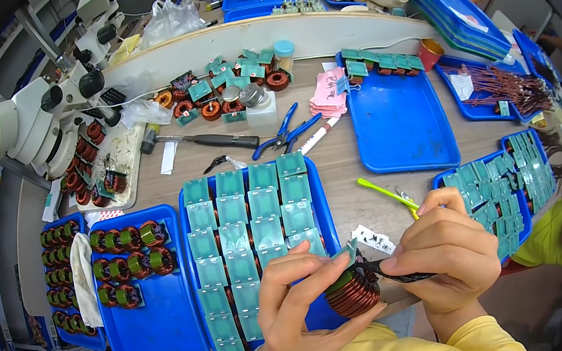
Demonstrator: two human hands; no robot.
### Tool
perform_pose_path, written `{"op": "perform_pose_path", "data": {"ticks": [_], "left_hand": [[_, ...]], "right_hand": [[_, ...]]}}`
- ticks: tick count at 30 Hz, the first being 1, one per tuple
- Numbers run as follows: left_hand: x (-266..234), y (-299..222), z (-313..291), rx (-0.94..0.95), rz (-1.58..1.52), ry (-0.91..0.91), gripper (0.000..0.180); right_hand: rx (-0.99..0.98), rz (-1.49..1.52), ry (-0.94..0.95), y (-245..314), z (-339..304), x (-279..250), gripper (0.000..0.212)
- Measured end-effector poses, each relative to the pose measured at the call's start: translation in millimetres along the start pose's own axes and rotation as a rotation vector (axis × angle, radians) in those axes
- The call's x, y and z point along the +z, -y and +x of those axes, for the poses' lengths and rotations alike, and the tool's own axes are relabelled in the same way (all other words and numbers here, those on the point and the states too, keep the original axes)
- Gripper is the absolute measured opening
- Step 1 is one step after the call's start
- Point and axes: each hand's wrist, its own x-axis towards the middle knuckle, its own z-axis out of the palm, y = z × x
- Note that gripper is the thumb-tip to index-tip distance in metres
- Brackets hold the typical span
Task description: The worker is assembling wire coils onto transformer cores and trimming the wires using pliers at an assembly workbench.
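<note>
In front of my chest my left hand (292,311) is closed round a copper-wound toroidal coil (355,298) with a small green plate on its top edge. My right hand (450,251) pinches a narrow black piece (408,277) whose tip reaches the coil's plate side; whether it is a tool or a strip I cannot tell. Just left of the coil lies a blue tray (328,216) filled with rows of coils under green square plates. A white paper slip (374,240) with dark marks sits behind my hands.
Left stands a blue tray (154,330) with several coils. Behind are blue pliers (285,134), a hammer (216,140), a blue tray (402,122) with plated coils at its far end and a microscope (27,125). A yellow-green tool (386,191) lies nearby. Other people work around.
</note>
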Motion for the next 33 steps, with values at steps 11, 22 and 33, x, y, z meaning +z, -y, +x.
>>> {"op": "perform_pose_path", "data": {"ticks": [11, 22, 33], "left_hand": [[0, 0, -1, 0.003, -0.002, 0.006, 0.061], [-1, 4, -1, -0.009, -0.036, 0.002, 0.061], [6, 4, -4, -0.215, -0.845, -0.057, 0.062]], "right_hand": [[-0.011, -0.005, 0.010, 1, -1, 0, 0.020], [-0.021, 0.038, 0.026, -1, 0, -3, 0.021], [0.214, 0.150, -0.072, 0, -2, -2, 0.080]]}}
